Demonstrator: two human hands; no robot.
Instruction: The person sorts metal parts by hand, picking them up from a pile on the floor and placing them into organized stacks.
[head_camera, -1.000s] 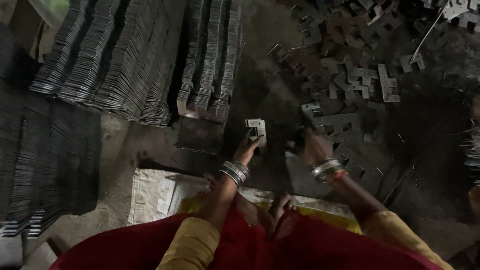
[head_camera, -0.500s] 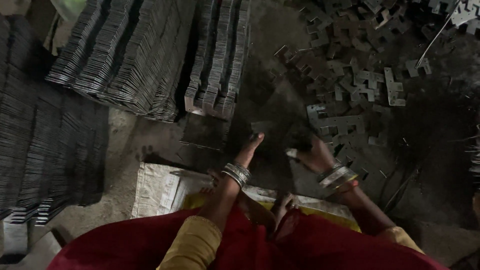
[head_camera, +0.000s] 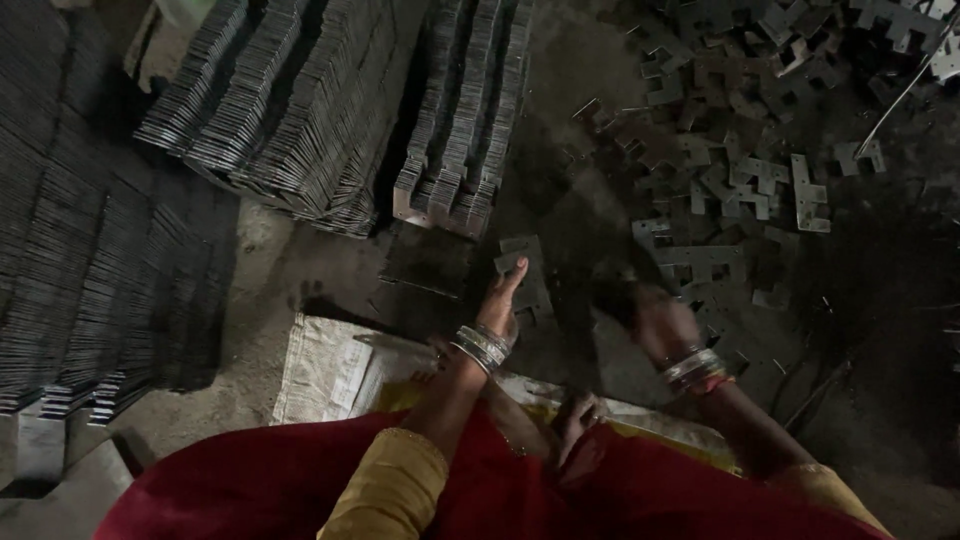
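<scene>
Head view shows the left hand (head_camera: 502, 300) nearest, fingers together, tips touching a flat metal plate (head_camera: 527, 272) lying just beyond with its long axis near-to-far, while the blurred right hand (head_camera: 655, 318), grip unclear, hovers right of it.

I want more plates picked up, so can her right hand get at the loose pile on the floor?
Probably yes: the right hand hangs just short of the loose plates, with only open floor between; motion blur hides its fingers.
</scene>
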